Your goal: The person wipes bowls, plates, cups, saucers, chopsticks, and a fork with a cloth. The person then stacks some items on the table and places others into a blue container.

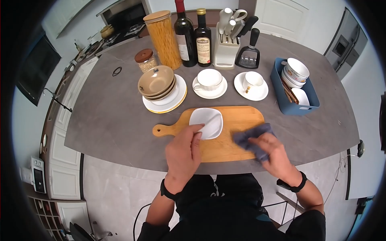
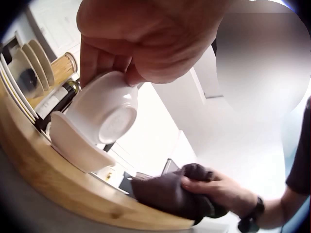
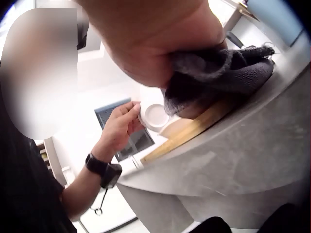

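My left hand (image 1: 183, 149) pinches the rim of a small white bowl (image 2: 92, 104) between thumb and fingers. The bowl is tipped on its side, its round foot facing out in the left wrist view. Just beneath it, a white square dish with rounded corners (image 1: 197, 115) sits on the wooden cutting board (image 1: 241, 114). My right hand (image 1: 277, 156) grips a bunched dark grey cloth (image 1: 260, 131) over the board's right end. Folds of the cloth (image 3: 221, 73) cover some of the fingers in the right wrist view.
Beyond the board stand stacked brown bowls (image 1: 156, 81) on plates (image 1: 177, 98) and two cups (image 1: 209, 78) on saucers. A blue bin (image 1: 299, 109) with bowls is at the right. Bottles (image 1: 203, 42), a pasta jar (image 1: 164, 40) and a knife block (image 1: 225, 52) line the back.
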Demonstrator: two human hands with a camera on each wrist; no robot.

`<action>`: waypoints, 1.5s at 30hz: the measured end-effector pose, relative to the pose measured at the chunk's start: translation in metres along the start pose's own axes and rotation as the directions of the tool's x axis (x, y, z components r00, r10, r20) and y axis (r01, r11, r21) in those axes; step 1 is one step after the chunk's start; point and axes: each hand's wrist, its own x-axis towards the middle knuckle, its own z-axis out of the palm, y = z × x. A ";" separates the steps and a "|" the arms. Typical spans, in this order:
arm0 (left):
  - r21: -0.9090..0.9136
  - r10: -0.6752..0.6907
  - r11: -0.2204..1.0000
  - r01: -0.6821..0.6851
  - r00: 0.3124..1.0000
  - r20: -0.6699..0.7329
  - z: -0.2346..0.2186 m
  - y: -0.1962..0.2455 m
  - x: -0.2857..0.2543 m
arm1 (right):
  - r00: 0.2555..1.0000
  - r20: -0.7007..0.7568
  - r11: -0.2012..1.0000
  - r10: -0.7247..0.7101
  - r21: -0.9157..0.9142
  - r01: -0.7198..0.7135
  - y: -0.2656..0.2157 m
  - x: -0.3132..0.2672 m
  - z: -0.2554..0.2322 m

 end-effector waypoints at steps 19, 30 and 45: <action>-0.637 -0.042 0.731 0.246 0.947 0.318 0.013 0.029 -0.034 | 0.918 -0.395 0.940 0.037 0.325 0.102 -0.073 0.073 0.022; -0.282 0.170 0.936 -0.209 0.973 -0.156 0.035 0.036 -0.025 | 0.832 0.067 0.193 0.551 0.959 -0.205 -0.085 0.043 0.060; 0.099 0.461 0.886 -0.453 0.837 -0.295 0.032 0.012 -0.021 | 0.824 0.229 -0.017 0.518 0.966 -0.258 -0.066 0.031 0.048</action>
